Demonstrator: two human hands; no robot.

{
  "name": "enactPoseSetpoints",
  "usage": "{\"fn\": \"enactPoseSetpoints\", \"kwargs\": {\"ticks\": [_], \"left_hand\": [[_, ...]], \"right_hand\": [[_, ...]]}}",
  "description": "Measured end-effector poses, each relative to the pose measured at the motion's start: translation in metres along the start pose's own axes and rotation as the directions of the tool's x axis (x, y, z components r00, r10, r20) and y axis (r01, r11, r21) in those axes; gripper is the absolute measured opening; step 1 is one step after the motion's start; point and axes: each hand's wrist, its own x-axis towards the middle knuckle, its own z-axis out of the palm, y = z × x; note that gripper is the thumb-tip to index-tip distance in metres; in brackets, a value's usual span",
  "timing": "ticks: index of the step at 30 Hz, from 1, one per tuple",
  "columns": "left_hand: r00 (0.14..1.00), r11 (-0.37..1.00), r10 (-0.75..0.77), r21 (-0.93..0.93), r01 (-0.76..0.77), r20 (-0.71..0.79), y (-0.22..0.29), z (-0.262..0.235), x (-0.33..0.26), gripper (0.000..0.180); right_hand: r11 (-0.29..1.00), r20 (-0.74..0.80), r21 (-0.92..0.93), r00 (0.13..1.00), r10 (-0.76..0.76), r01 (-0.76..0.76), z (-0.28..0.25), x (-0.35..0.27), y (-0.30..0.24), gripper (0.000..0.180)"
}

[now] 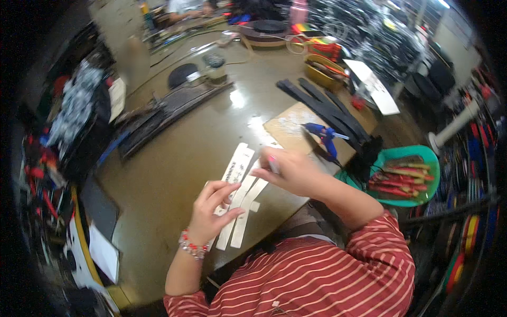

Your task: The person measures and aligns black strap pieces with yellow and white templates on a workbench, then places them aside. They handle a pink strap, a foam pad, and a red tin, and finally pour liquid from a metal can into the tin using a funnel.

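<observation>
Red striped shirt (pixel 317 274) fills the near edge, and beyond it white strips (pixel 240 227) lie side by side on the table (pixel 158 211), their long axes running away from the body and leaning right. From their left side, the left hand (pixel 214 208) reaches over their middle, fingers spread and touching, thumb apart. By their far right end is the right hand (pixel 288 171), its fingers closed on a pink-tipped object (pixel 272 160), perhaps a pen, though too blurred to be sure. Just beside the rightmost strip sits a small white piece (pixel 255 206). To the right, a blue glue gun (pixel 326 136) rests on a board (pixel 285 124); past it, a green basket (pixel 436 179) holds red and yellowish pieces (pixel 401 182), and farther off a yellow tray (pixel 312 78) holds some orange-red items
</observation>
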Motion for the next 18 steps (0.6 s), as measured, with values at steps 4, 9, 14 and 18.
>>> {"fn": "enactPoseSetpoints", "kwargs": {"ticks": [4, 9, 14, 18], "left_hand": [[0.987, 0.985, -0.03, -0.174, 0.002, -0.156, 0.032, 0.042, -0.02, 0.038], [0.844, 0.983, 0.102, 0.183, -0.004, -0.526, 0.025, 0.026, -0.09, 0.018], [0.314, 0.925, 0.082, 0.19, 0.33, -0.946, 0.044, -0.066, -0.201, 0.015], [-0.036, 0.524, 0.528, 0.292, 0.8, -0.849, 0.052, -0.185, -0.352, 0.02]], "right_hand": [[0.982, 0.148, 0.002, 0.971, -0.189, 0.191, 0.013, -0.031, -0.046, 0.016], [0.958, 0.289, 0.242, 0.931, -0.224, 0.156, 0.078, -0.026, -0.081, 0.023], [0.872, 0.313, 0.459, 0.887, -0.339, 0.171, 0.127, -0.028, -0.124, 0.054], [0.884, 0.383, 0.354, 0.815, -0.435, 0.306, 0.122, -0.019, -0.113, 0.054]]}}
